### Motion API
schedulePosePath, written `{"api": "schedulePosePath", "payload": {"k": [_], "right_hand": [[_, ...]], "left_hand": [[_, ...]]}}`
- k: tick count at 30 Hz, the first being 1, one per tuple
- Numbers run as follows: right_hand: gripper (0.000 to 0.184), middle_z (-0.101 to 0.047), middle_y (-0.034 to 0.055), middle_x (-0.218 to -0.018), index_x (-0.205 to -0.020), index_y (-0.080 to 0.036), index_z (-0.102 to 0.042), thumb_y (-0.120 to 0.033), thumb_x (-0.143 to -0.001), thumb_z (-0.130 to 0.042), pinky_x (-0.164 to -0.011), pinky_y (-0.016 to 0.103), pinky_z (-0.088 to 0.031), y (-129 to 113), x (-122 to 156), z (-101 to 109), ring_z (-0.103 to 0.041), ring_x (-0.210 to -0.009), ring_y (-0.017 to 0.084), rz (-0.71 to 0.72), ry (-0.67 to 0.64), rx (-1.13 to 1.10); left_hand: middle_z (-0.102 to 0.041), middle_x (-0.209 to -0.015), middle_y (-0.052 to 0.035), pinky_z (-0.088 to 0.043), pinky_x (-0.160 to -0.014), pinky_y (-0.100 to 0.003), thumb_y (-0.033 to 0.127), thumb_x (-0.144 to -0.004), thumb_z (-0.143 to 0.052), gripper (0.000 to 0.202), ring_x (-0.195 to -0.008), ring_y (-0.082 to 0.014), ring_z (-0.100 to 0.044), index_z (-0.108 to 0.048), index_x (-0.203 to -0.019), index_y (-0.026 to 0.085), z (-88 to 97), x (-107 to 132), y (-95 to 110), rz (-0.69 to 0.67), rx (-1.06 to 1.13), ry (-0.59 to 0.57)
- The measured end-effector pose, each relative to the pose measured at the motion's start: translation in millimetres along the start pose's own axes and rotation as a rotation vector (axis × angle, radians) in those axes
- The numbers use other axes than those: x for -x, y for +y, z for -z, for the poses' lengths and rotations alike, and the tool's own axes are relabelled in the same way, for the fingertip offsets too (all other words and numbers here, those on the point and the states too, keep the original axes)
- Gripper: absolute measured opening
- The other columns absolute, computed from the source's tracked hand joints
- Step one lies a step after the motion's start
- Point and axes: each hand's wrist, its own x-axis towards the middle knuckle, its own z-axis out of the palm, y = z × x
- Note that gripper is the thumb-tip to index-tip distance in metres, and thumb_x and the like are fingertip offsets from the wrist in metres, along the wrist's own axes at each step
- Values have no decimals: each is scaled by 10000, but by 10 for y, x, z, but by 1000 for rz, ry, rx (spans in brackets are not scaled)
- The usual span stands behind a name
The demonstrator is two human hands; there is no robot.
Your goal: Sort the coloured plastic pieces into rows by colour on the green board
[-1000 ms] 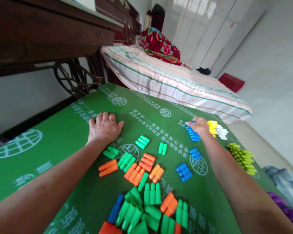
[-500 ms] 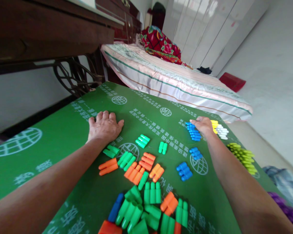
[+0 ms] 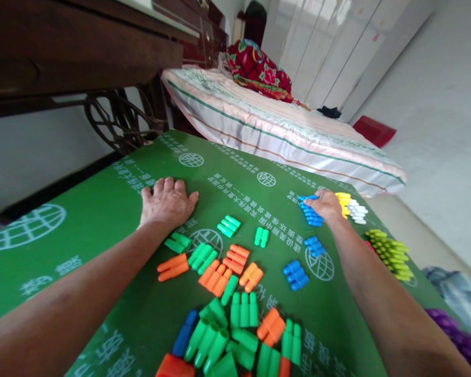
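Observation:
My left hand [image 3: 168, 201] lies flat on the green board [image 3: 220, 178], fingers spread, holding nothing. At the right, my right hand [image 3: 326, 205] has thumb and fingers closed on the top of a row of blue bullet-shaped plastic blocks [image 3: 312, 215]; the fingertips are partly hidden. Two smaller blue clusters [image 3: 296, 275] lie nearer to me. Between my arms are joined green blocks [image 3: 228, 226] and orange blocks [image 3: 236, 259]. A denser heap of green pieces [image 3: 208, 340] is at the bottom, with a dark blue piece [image 3: 186, 332] beside it.
Yellow blocks [image 3: 344, 202] and white blocks [image 3: 357, 212] lie just right of my right hand. Yellow-green pieces [image 3: 390, 254] and purple pieces [image 3: 455, 337] sit along the right edge. A bed [image 3: 282, 131] stands beyond the board, and a dark wooden sewing-machine table [image 3: 82, 57] at left.
My right hand has shifted slightly at the blue row, its thumb now over the top blocks. My left hand stays flat in place. A bit of red now shows beside the yellow-green pieces.

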Motion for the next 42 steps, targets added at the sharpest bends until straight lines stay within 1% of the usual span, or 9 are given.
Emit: {"api": "schedulePosePath", "payload": {"k": [3, 7, 13, 19, 24, 31, 37, 40, 42], "right_hand": [[372, -715, 47, -827, -1024, -187, -691, -454, -766, -658, -665, 284, -503, -18, 0, 28, -680, -786, 217, -37, 10, -9], [293, -723, 61, -878, -958, -205, -698, -428, -785, -622, -699, 305, -506, -52, -4, 67, -679, -842, 239, -37, 6, -18], [254, -727, 68, -847, -863, -221, -708, -445, -789, -612, -702, 330, -510, -151, -30, 141, -681, -801, 254, -39, -47, -5], [234, -735, 80, -849, -790, -228, -719, -431, -788, -603, -709, 332, -508, -185, -85, 155, -686, -826, 259, -42, -90, 25], [253, -742, 67, -914, -887, -246, -731, -435, -810, -581, -719, 310, -500, -133, -103, 108, -686, -856, 238, -31, -71, 21], [425, -718, 94, -1115, -1181, -234, -673, -460, -832, -584, -799, 358, -501, -80, -49, 34, -667, -1021, 291, -29, 17, 15], [482, -709, 131, -1112, -1192, -202, -636, -537, -865, -522, -808, 380, -500, -66, 9, 21, -661, -1038, 309, -18, 53, 58], [540, -711, 140, -1087, -1147, -180, -639, -603, -821, -561, -777, 372, -510, -71, 44, 20, -668, -1001, 305, -20, 50, 106], [527, -722, 125, -1052, -1110, -183, -645, -602, -794, -600, -754, 350, -515, -77, 62, 14, -678, -961, 283, -18, 38, 130]], "left_hand": [[-479, -1388, -221, -316, -1084, -592, 521, -860, -237, 631, -1346, -367, -355, -525, -1239, 108, -2, 3, 1, 2, 3, 0], [-479, -1388, -223, -319, -1081, -587, 531, -861, -234, 634, -1342, -370, -359, -532, -1227, 108, -5, 2, -1, -3, -1, 5], [-491, -1371, -215, -331, -1070, -587, 526, -861, -231, 620, -1326, -364, -373, -534, -1209, 112, -17, -10, -8, -3, -13, 2], [-486, -1377, -218, -322, -1077, -591, 538, -860, -228, 631, -1327, -367, -370, -532, -1214, 113, -21, -14, -11, -2, -6, 0], [-484, -1383, -217, -320, -1079, -585, 523, -860, -240, 620, -1332, -364, -368, -529, -1229, 117, 0, 0, 3, 5, 2, -3], [-472, -1394, -224, -320, -1077, -590, 523, -858, -233, 642, -1343, -369, -357, -522, -1243, 97, 2, 2, 5, 5, -4, -9], [-488, -1373, -218, -331, -1064, -592, 527, -853, -227, 643, -1332, -371, -368, -528, -1228, 101, -4, 0, 5, -2, -5, 0], [-488, -1375, -219, -332, -1066, -584, 528, -854, -225, 638, -1339, -367, -364, -525, -1233, 111, -2, -3, 9, 1, -7, -4], [-490, -1374, -220, -329, -1069, -583, 530, -853, -224, 633, -1346, -365, -359, -524, -1236, 125, -1, -5, 9, 3, -6, -4]]}}
